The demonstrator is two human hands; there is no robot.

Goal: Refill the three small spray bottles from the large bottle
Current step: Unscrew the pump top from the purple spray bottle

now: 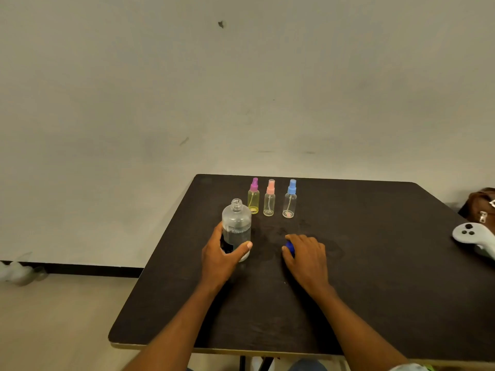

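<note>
A large clear bottle (pixel 236 223) stands upright on the dark table (pixel 375 263), uncapped and about half full of clear liquid. My left hand (pixel 223 257) is wrapped around its lower part. My right hand (pixel 306 257) rests on the table to the right, its fingers closed over a blue cap (pixel 289 247). Behind the large bottle stand three small spray bottles in a row: a yellow one with a purple top (pixel 253 196), a clear one with a pink top (pixel 269 198) and a clear one with a blue top (pixel 290 198). All three have their tops on.
A white game controller (pixel 472 235) lies at the table's right edge, with a brown bag (pixel 482 204) behind it. The table's left edge drops to the floor, where crumpled clear plastic (pixel 18 271) lies by the wall.
</note>
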